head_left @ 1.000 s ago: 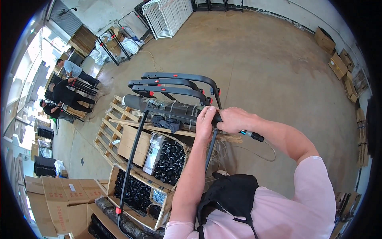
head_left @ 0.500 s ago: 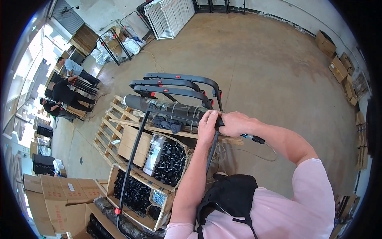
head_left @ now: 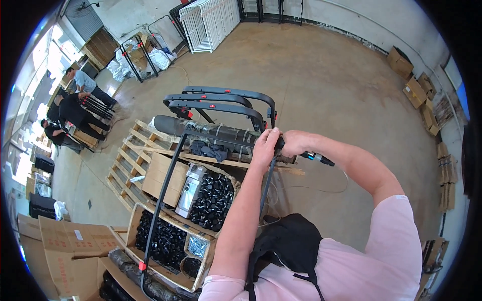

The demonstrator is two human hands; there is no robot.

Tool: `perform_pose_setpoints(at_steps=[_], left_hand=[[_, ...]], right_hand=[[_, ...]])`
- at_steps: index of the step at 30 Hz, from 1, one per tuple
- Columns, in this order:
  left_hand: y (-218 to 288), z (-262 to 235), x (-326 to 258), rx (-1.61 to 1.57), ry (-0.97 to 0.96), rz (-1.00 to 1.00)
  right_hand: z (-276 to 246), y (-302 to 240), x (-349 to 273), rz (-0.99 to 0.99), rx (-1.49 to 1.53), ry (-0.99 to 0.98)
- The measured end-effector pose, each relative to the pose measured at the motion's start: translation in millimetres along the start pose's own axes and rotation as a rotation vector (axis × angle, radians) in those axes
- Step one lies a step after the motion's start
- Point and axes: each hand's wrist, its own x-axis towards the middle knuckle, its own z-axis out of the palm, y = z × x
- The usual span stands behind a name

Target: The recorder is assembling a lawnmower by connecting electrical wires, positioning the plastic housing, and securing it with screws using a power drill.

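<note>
My left hand is closed around the near corner of a black tubular frame, its fingers wrapped over the top bar. Just to its right, my right hand makes a fist around a black power tool. The tool's rear end, with a blue band, sticks out below the wrist, and its front meets the frame corner beside my left fingers. What the tool tip touches is hidden. Under the bar lies a long roll wrapped in dark padding, with a dark cloth beside it.
Three bent black frames with red clips stand beyond the roll. Below left are a wooden pallet, an open carton of black parts and a larger carton. A thin hose trails on the floor. Several people work at far left.
The view has shifted slightly, so the surroundings sit a little further left. Both hands keep their grip at the frame corner, and the tool's rear end has tilted slightly.
</note>
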Motion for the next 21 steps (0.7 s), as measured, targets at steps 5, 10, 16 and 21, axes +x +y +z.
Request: perform_pose_setpoints(at_steps=[5, 10, 16, 21], left_hand=[[6, 0, -3, 0.018, -0.007, -0.097], [3, -3, -5, 0.009, -0.025, -0.092], [5, -7, -8, -0.239, -0.018, 0.011], [58, -71, 7, -0.186, 0.093, 0.120]], right_hand=[[5, -1, -4, 0.071, 0.154, -0.006], [5, -9, -14, 0.035, 0.127, 0.056], [8, -26, -12, 0.059, 0.088, 0.129], [-37, -115, -9, -0.079, -0.036, 0.090]])
